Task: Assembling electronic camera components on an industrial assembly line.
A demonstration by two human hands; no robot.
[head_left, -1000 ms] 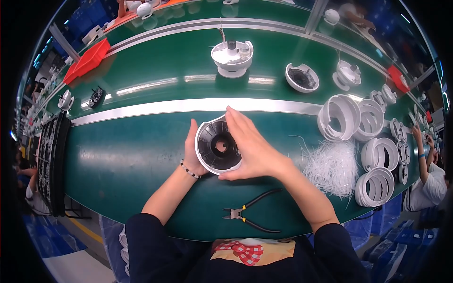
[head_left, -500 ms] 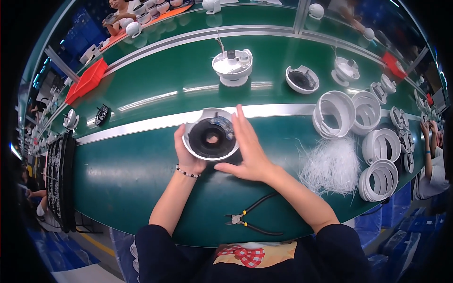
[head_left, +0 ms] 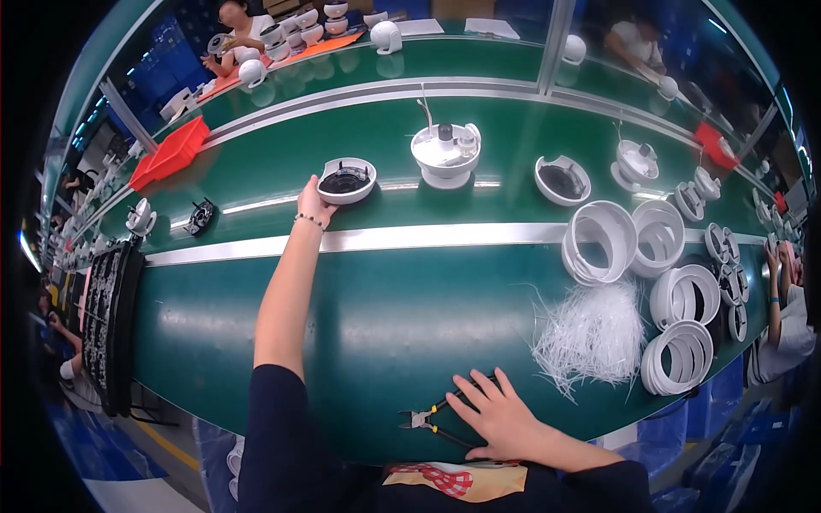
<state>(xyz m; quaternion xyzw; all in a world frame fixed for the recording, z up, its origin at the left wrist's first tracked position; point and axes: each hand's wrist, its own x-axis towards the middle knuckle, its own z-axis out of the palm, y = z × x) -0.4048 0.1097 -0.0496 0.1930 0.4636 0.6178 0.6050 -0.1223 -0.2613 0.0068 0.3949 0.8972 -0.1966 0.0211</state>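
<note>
With its fingers at the rim, my left hand [head_left: 315, 203] grips a white round housing [head_left: 366, 193] with a black insert, out on the green surface beyond the pale metal strip. Down near the front edge, my right hand [head_left: 505, 421] is open, fingers spread, over the black handles of a pair of diagonal cutters [head_left: 419, 420]. The jaws of the cutters point left, and the hand partly hides the handles. A similar white housing [head_left: 562, 181] lies farther right. Between the two stands a white rounded unit [head_left: 445, 154] with a wire sticking up.
At the right lie a pile of clear plastic ties [head_left: 590, 333] and stacks of white rings [head_left: 600, 243]. A black rack [head_left: 111, 325] stands at the left edge. A red bin [head_left: 171, 152] sits far left. Other people work across the bench and at the right.
My left hand has carried the housing forward, from the near mat to the surface past the metal strip. My right hand has let go of it and come back over the cutters.
</note>
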